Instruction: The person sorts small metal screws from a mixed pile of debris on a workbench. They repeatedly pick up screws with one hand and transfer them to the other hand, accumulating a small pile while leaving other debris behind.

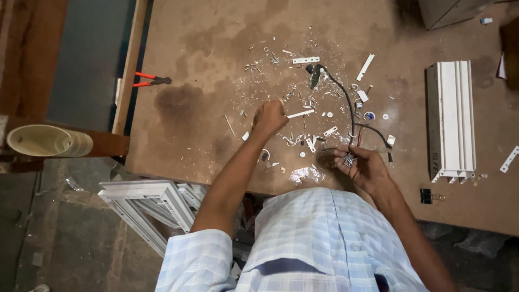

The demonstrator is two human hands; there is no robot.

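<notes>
My left hand (269, 115) reaches out over the brown workbench (216, 65), fingers pinched together among scattered small screws and white plastic scraps (303, 113); what it pinches is too small to tell. My right hand (363, 166) is cupped near the bench's front edge, closed around a small bunch of metal screws (348, 159). A black cable (346, 97) curls across the bench just beyond my right hand.
A short length of white window-frame profile (451, 121) lies at the right. Red-handled pliers (150, 81) rest at the bench's left edge. A black binder clip (428, 195) sits near the front edge. White frame sections (157, 203) lean below the bench. A pale pipe (46, 141) is at far left.
</notes>
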